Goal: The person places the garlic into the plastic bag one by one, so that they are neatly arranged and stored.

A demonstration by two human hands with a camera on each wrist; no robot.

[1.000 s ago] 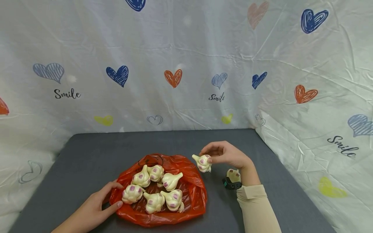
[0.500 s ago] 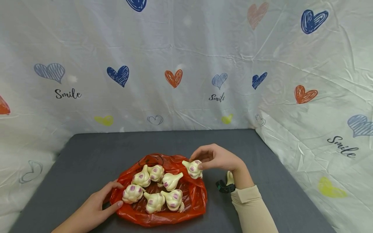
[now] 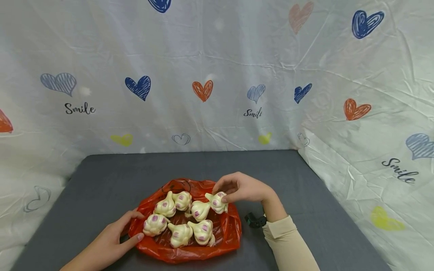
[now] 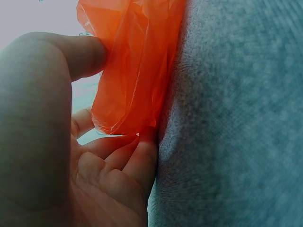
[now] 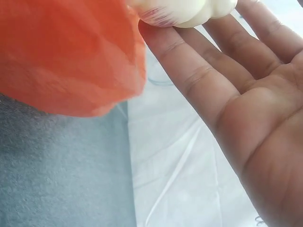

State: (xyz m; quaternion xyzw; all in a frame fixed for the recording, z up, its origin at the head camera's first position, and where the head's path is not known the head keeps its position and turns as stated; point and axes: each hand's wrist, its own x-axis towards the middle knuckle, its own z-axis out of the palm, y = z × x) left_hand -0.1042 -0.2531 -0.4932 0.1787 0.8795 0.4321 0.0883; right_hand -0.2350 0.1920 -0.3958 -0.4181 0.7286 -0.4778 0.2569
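Note:
A garlic bulb (image 3: 218, 203) with purple marks is pinched by my right hand (image 3: 242, 188) over the right part of an opened red plastic bag (image 3: 223, 241). It overlaps the stem of another white garlic bulb (image 3: 199, 211) in the head view; whether they touch I cannot tell. Several more bulbs lie in the bag, among them one at the left (image 3: 155, 224) and one at the front (image 3: 180, 235). My left hand (image 3: 113, 239) holds the bag's left edge. In the left wrist view, the thumb (image 4: 90, 56) presses the red plastic (image 4: 135, 71), with fingers at its lower end.
The bag sits on a dark grey table (image 3: 142, 171). Behind and at the sides hangs a white cloth (image 3: 223, 56) printed with hearts and "Smile". A black strap-like device (image 3: 255, 221) shows at my right wrist, near the beige sleeve (image 3: 288, 241).
My right hand has moved left with the garlic bulb, from beside the bag to over its right part. My left hand has stayed at the bag's left edge.

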